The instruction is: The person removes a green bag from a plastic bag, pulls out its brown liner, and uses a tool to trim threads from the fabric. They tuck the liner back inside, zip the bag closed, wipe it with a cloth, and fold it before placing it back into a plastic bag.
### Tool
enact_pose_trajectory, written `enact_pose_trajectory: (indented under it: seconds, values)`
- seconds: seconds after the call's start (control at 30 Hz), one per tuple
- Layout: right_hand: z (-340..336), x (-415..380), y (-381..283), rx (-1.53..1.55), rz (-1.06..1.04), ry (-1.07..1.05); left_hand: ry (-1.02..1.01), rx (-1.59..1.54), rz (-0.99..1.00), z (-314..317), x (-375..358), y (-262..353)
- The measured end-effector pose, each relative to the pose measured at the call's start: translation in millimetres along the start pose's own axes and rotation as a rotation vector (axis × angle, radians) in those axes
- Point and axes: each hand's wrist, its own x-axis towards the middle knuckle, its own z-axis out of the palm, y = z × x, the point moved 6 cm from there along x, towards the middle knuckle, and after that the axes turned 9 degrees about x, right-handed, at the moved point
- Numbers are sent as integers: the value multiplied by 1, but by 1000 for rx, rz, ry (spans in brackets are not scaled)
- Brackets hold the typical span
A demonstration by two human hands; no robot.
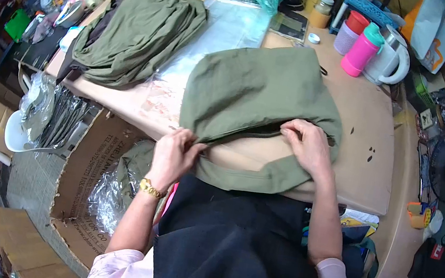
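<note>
An olive-green fabric bag (261,83) lies flat on the table, its opening edge toward me and its wide strap (245,178) looped along the table's front edge. My left hand (173,151) is closed on the bag's left corner, where the strap meets the opening; a gold watch is on that wrist. Along the right part of the opening, my right hand (307,144) pinches the edge between thumb and fingers. A dark line, perhaps a zipper, runs along this edge between my hands. Fingers cover what exactly each hand grips.
A stack of olive-green fabric pieces (140,31) lies at the back left beside clear plastic sheeting (232,26). A pink bottle (361,50) and a kettle (388,58) stand at the back right. Below the table's left edge is an open cardboard box (84,175) with plastic-wrapped items.
</note>
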Motion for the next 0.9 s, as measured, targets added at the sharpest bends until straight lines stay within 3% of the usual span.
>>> enact_pose_trajectory:
  seconds: [0.1,0.17,0.23,0.33,0.37,0.4,0.47,0.53,0.6,0.67,0.73,0.8,0.83,0.9]
  values:
    - [46,-13,-33,353,31,-57,-262,-456,-303,18,-1,2]
    - [79,-25,-52,553,137,-163,-287,-647,-274,29,2,3]
    - [95,-28,-60,632,154,-153,-368,-951,-298,31,2,15]
    - [107,-29,-50,741,165,-98,-302,-1131,-243,42,-1,14]
    - [108,-27,-46,819,163,-36,-194,-1045,-213,36,-3,19]
    - [109,-25,-43,816,162,-36,-87,-727,-175,17,-7,24]
    - [107,-23,-37,878,180,-20,-146,-476,-183,12,-15,29]
    - [101,-21,-38,752,222,-54,-248,-550,-214,19,-22,23]
    - [87,-19,-61,261,-192,30,-354,-622,-247,27,-26,14]
    - [91,-18,-59,276,-222,69,-400,-926,-221,29,-25,11]
    - [87,-19,-65,289,-256,112,-428,-983,-233,32,-24,9]
    - [89,-18,-64,509,27,-52,-486,-1123,-259,34,-25,12]
    - [91,-20,-62,509,30,-50,-490,-1124,-259,37,-26,11]
    - [86,-24,-65,304,-205,78,-422,-1075,-228,39,-25,12]
